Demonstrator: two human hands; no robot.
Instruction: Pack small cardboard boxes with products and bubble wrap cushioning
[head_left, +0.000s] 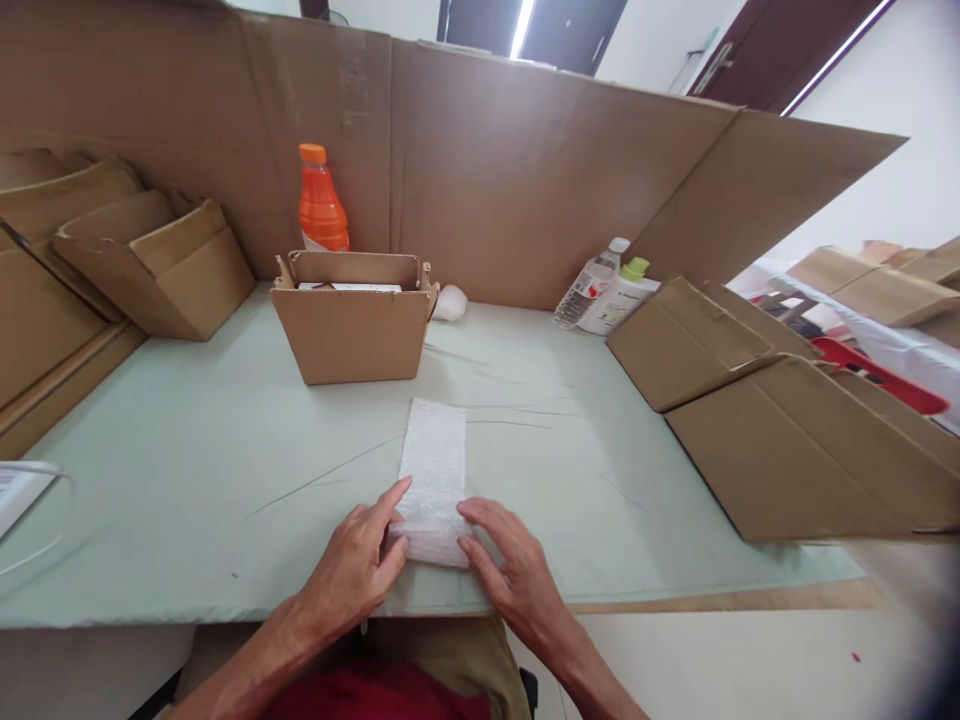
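Bubble-wrap strip [435,450], head view: lay on the worktop [600,430], near its front edge. Left hand [351,552] and right hand [517,568] lightly grasped opposite sides of its folded near end, seemingly to keep the fold even. Long axis ran away from that edge; far end pointed towards the cardboard box [356,337]'s right side.

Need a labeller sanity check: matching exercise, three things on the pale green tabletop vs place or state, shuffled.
Things:
1. translucent bubble-wrap strip
2. orange plastic bottle
3. clear plastic bottle

Places:
A. behind an open brown cardboard box
B. tilted, beside a green-capped white container
C. near end between left hand and right hand

Pairs: 1-C, 2-A, 3-B
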